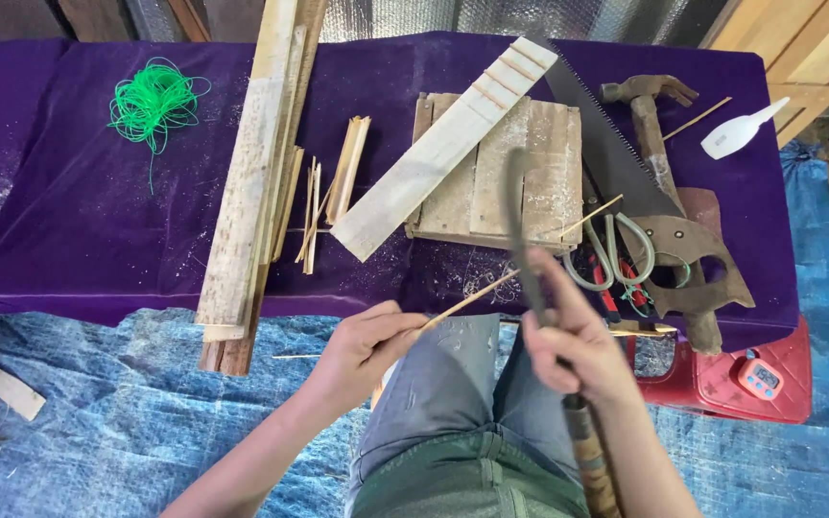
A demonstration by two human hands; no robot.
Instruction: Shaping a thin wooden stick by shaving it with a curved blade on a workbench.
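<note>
Head view: left hand (362,347) pinches a thin bamboo stick (520,267), right hand (573,341) grips a curved knife (518,225) (blade blurred) before wooden block (462,197), saw (606,144), scissors (616,254)

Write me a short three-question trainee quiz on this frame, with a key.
1. True or false: the left hand pinches a thin bamboo stick.
2. What does the right hand grip? A) hammer B) curved knife C) scissors
3. Fill in: the saw lies on the ___ cloth.

Key: 1 true. 2 B, the curved knife; the hammer and scissors lie untouched on the table. 3 purple.
</note>
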